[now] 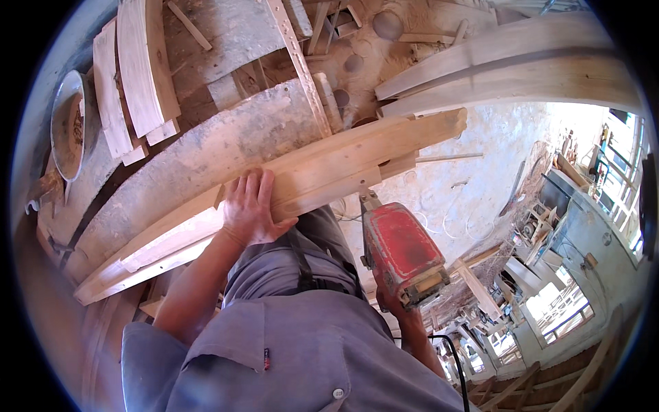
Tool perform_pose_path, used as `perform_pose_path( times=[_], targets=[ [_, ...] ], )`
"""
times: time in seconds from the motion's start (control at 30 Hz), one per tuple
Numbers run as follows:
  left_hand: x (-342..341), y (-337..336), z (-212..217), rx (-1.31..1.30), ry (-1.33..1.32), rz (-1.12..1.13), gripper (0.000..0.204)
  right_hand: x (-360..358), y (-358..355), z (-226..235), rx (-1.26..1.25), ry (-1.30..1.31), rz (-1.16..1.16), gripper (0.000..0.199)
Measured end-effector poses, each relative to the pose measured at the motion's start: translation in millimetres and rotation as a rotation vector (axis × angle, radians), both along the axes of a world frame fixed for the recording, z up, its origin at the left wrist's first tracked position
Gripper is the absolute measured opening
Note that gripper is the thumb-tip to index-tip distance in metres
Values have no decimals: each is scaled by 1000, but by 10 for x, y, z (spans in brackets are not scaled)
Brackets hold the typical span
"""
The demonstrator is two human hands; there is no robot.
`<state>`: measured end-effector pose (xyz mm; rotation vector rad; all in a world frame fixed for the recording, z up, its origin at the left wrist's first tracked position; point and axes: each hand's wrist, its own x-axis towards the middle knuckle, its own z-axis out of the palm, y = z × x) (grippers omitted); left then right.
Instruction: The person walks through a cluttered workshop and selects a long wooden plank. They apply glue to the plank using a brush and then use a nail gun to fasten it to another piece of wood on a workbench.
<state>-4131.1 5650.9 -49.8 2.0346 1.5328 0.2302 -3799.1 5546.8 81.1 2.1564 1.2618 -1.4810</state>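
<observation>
Head view: left hand (250, 209), centre frame, lies flat with fingers spread on the curved wooden beam (309, 178), which runs from lower left to upper centre across the workbench (206, 147). Right hand (398, 309), lower centre-right, is closed around the grip of a red power drill (401, 250), its bit touching the beam's lower edge. Judgement: drilling is in hand. Next move calls for steady pressure and a firmly pinned beam.
</observation>
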Motion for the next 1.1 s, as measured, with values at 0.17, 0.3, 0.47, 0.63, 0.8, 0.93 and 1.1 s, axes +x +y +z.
perform_pose_path(
  times=[0.17,0.3,0.47,0.63,0.8,0.93,1.1],
  targets=[
    [-13,-1,-5,-1,-15,-1,98,-98,18,-125,107,-44,200,23],
    [-19,-13,-27,8,-12,6,98,-107,66,-141,206,-36,313,21],
    [-8,-34,-53,19,-26,12,99,-117,121,-78,229,-12,388,25],
    [-1,-29,-45,13,16,-6,99,-168,155,-4,286,81,172,28],
    [-6,-24,-32,10,8,-5,99,-203,180,19,291,4,181,27],
    [-5,-29,-37,3,-1,-7,98,-166,129,-36,319,-35,230,27],
    [-4,-36,-39,16,-10,1,98,-106,68,-101,317,41,254,27]
  ],
)
